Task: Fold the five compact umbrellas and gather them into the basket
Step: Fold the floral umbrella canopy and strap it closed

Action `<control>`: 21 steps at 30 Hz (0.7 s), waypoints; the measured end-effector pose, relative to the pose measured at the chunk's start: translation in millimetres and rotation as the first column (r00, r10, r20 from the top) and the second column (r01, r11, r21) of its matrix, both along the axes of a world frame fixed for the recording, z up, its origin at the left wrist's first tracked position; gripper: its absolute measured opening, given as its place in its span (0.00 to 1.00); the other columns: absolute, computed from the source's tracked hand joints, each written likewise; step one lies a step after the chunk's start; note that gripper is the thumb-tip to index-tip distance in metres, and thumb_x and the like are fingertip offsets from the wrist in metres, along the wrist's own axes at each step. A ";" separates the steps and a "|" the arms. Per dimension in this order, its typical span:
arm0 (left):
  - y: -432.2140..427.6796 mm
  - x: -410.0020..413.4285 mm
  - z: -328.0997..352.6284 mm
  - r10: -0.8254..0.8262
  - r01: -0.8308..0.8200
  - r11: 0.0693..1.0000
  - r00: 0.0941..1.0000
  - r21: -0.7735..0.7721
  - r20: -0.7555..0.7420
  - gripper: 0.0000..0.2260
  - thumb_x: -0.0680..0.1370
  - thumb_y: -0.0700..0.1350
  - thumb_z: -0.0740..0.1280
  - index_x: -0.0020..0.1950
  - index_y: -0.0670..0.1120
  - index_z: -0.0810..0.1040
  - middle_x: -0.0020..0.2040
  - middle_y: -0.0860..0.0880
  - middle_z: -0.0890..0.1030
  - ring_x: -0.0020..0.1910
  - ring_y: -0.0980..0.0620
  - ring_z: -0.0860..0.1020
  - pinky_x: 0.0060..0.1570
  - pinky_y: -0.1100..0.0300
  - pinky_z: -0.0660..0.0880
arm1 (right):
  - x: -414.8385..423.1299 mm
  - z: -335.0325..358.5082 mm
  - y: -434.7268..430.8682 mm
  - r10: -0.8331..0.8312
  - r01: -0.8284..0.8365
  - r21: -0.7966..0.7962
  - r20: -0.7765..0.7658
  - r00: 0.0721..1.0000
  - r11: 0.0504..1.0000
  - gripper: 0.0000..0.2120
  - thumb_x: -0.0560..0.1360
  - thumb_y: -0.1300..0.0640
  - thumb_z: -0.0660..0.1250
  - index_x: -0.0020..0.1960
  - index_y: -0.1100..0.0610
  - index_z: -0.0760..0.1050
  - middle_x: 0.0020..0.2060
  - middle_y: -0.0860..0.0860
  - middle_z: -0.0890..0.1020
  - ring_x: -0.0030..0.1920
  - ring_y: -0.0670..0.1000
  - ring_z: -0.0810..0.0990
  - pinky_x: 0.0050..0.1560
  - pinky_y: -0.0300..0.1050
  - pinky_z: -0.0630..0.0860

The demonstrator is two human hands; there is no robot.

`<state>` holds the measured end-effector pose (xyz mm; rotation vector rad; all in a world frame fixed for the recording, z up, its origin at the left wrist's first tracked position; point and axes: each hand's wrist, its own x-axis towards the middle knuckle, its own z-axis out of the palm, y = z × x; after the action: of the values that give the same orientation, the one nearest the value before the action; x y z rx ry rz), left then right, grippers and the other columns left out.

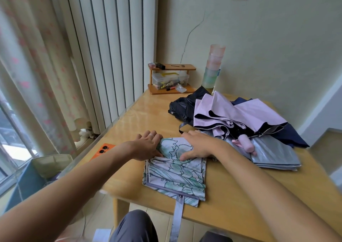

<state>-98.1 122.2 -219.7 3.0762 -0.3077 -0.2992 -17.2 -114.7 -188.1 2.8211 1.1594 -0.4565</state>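
Observation:
A white umbrella with a green leaf print (175, 175) lies flattened on the wooden table (231, 195) in front of me, its grey strap hanging over the near edge. My left hand (148, 145) grips its far left end. My right hand (199, 145) rests on the fabric with the thumb curled round the bundle. To the right lie a pink umbrella (238, 114) with a pink handle, a silver-grey one (273, 154), a navy one (296, 136) underneath, and a black one (183, 108) further back. No basket is in view.
An orange phone (102, 150) lies near the table's left edge. A small wooden shelf (171, 90) with a clear box and a stack of coloured cups (212, 67) stand at the back by the wall. Curtains and a window fill the left side.

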 end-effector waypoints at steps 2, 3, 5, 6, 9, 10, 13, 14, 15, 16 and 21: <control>-2.4 1.3 5.6 -0.001 0.001 1.000 1.000 0.030 0.001 0.27 0.82 0.62 0.61 0.74 0.49 0.60 0.68 0.46 0.65 0.68 0.46 0.63 0.65 0.47 0.63 | -2.6 1.4 5.0 0.005 -0.005 0.010 -0.001 1.000 1.000 0.40 0.71 0.31 0.72 0.70 0.55 0.64 0.68 0.54 0.71 0.68 0.56 0.68 0.63 0.52 0.69; -4.9 3.1 10.3 -0.008 0.008 0.998 1.000 0.059 0.004 0.28 0.81 0.63 0.62 0.74 0.48 0.61 0.69 0.46 0.66 0.68 0.46 0.65 0.65 0.46 0.64 | -4.0 2.6 6.2 -0.001 0.001 0.025 -0.001 1.000 1.000 0.36 0.71 0.32 0.73 0.65 0.55 0.66 0.65 0.54 0.73 0.64 0.55 0.71 0.59 0.51 0.70; -12.1 7.0 21.1 -0.023 0.025 0.994 1.000 0.110 -0.015 0.31 0.79 0.63 0.66 0.72 0.45 0.63 0.69 0.44 0.69 0.68 0.44 0.68 0.68 0.43 0.64 | -6.9 5.8 7.3 -0.019 0.019 0.055 0.007 1.000 0.998 0.30 0.70 0.33 0.75 0.55 0.54 0.66 0.56 0.53 0.75 0.56 0.54 0.73 0.53 0.50 0.72; -15.7 8.5 25.8 -0.026 0.030 0.992 0.999 0.123 -0.031 0.31 0.78 0.62 0.68 0.71 0.44 0.63 0.68 0.43 0.71 0.68 0.43 0.69 0.69 0.42 0.64 | -8.8 8.2 8.1 -0.027 0.026 0.062 0.016 0.999 0.998 0.30 0.69 0.33 0.76 0.52 0.54 0.67 0.54 0.52 0.76 0.54 0.54 0.75 0.52 0.50 0.74; -24.2 12.5 34.4 -0.022 0.032 0.992 0.997 0.125 -0.079 0.29 0.77 0.59 0.71 0.69 0.44 0.65 0.66 0.43 0.74 0.65 0.42 0.73 0.67 0.42 0.64 | -15.9 13.6 10.2 -0.043 0.039 0.044 0.095 0.995 0.998 0.31 0.66 0.32 0.77 0.48 0.56 0.71 0.49 0.52 0.77 0.51 0.55 0.77 0.50 0.52 0.77; -25.6 12.4 36.8 -0.023 0.034 0.992 0.995 0.124 -0.095 0.28 0.77 0.59 0.72 0.68 0.46 0.67 0.65 0.44 0.74 0.64 0.43 0.73 0.66 0.43 0.65 | -18.7 14.0 10.5 -0.043 0.037 0.043 0.135 0.990 0.998 0.30 0.66 0.32 0.77 0.45 0.55 0.70 0.48 0.51 0.76 0.51 0.55 0.76 0.49 0.52 0.77; -24.8 13.0 42.1 -0.035 0.040 0.997 0.996 0.061 -0.085 0.20 0.72 0.56 0.76 0.58 0.48 0.75 0.58 0.46 0.78 0.54 0.46 0.74 0.56 0.52 0.73 | -26.9 11.5 9.9 -0.020 0.005 0.058 0.263 0.964 0.998 0.27 0.67 0.33 0.75 0.46 0.52 0.68 0.48 0.49 0.72 0.53 0.55 0.75 0.47 0.51 0.74; -24.2 12.6 43.3 -0.032 0.034 0.999 0.996 0.023 -0.079 0.18 0.71 0.53 0.77 0.54 0.49 0.76 0.56 0.46 0.80 0.51 0.47 0.75 0.51 0.54 0.75 | -29.1 10.3 9.6 -0.018 -0.004 0.073 0.289 0.957 0.997 0.26 0.68 0.34 0.74 0.48 0.52 0.69 0.49 0.49 0.72 0.54 0.55 0.75 0.46 0.50 0.72; -24.0 11.1 44.7 -0.027 0.026 1.000 0.997 -0.017 -0.077 0.18 0.69 0.51 0.78 0.53 0.49 0.76 0.54 0.47 0.81 0.50 0.47 0.77 0.48 0.55 0.76 | -30.7 10.1 9.2 -0.021 -0.006 0.087 0.305 0.952 0.996 0.25 0.68 0.35 0.74 0.50 0.52 0.70 0.50 0.49 0.73 0.55 0.56 0.76 0.45 0.50 0.70; -23.6 9.3 46.5 -0.023 0.019 0.999 0.997 -0.048 -0.076 0.19 0.68 0.50 0.78 0.54 0.49 0.76 0.53 0.47 0.82 0.50 0.46 0.78 0.48 0.54 0.77 | -31.7 11.1 8.8 -0.026 -0.004 0.097 0.314 0.949 0.995 0.24 0.68 0.35 0.74 0.52 0.51 0.71 0.51 0.51 0.75 0.55 0.56 0.77 0.44 0.49 0.69; -23.2 2.7 61.1 -0.024 0.016 0.992 0.998 -0.128 -0.062 0.20 0.67 0.49 0.78 0.56 0.50 0.78 0.52 0.49 0.83 0.50 0.47 0.80 0.50 0.51 0.80 | -33.9 31.1 -1.5 -0.092 0.076 0.118 0.141 0.986 0.990 0.33 0.64 0.32 0.76 0.58 0.50 0.69 0.50 0.52 0.76 0.53 0.57 0.77 0.48 0.52 0.76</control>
<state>-95.4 99.0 -158.7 2.9335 -0.3418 -0.3621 -51.1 -116.2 -157.1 2.9494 1.0740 -0.1902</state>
